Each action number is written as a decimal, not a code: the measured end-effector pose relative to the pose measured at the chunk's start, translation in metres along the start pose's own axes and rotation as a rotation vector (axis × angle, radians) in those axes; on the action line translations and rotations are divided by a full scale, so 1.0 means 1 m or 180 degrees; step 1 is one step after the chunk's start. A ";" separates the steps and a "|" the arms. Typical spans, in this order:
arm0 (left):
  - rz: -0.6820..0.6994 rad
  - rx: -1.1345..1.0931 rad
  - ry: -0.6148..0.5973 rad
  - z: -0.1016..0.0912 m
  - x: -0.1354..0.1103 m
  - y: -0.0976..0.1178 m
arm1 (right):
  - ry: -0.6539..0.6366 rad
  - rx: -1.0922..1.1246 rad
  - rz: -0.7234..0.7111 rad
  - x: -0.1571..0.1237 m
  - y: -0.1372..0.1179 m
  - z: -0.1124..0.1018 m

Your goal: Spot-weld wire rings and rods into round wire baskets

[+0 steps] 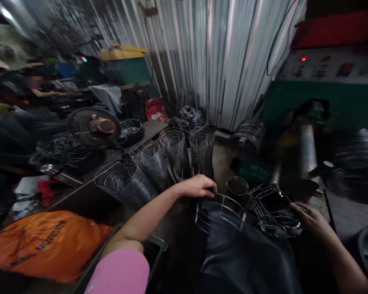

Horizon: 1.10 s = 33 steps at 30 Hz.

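Note:
My left hand point(201, 186) has its fingers curled down on the rim of a round, shallow wire frame point(223, 214). That frame stands in front of a dark, shiny apron point(248, 245) over my lap. On the right, my right hand point(308, 216) closes at the edge of a wire basket frame point(265, 212) with crossing bars. Its fingertips partly blend into the dark wires. A metal rod of the machine point(308, 147) rises just behind this frame. A small round container point(237, 186) sits between the two frames.
Tall stacks of wire rings point(127, 181) stand ahead to the left. A fan point(99, 124) stands behind them. An orange bag point(49, 245) lies at lower left. Wire coils point(248, 136) lie by the green machine point(331, 102). Another person point(38, 87) sits far left.

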<state>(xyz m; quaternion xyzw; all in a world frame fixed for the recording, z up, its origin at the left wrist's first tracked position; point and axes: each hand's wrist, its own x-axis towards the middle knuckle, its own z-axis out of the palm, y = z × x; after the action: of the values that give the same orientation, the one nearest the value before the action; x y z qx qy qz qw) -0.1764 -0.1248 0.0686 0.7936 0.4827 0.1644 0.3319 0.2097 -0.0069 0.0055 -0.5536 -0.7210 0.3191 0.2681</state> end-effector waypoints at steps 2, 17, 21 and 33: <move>-0.0433 0.0478 0.0263 -0.022 -0.009 -0.023 | -0.0166 0.0091 0.0077 -0.006 -0.004 0.006; -0.2300 0.1666 0.0939 0.036 0.015 -0.189 | -0.0623 -0.0129 -0.0175 -0.061 -0.037 0.026; -0.2283 0.1618 0.0790 0.051 0.020 -0.204 | -0.0695 -0.0237 -0.0190 -0.073 -0.042 0.019; -0.2413 0.1155 0.0912 0.045 0.024 -0.188 | -0.0620 0.0018 -0.0184 -0.095 -0.048 0.021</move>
<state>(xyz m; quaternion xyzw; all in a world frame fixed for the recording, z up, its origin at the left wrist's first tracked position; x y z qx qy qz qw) -0.2619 -0.0618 -0.0944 0.5751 0.8018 0.0521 0.1538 0.1876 -0.1113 0.0249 -0.4981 -0.7584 0.3656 0.2074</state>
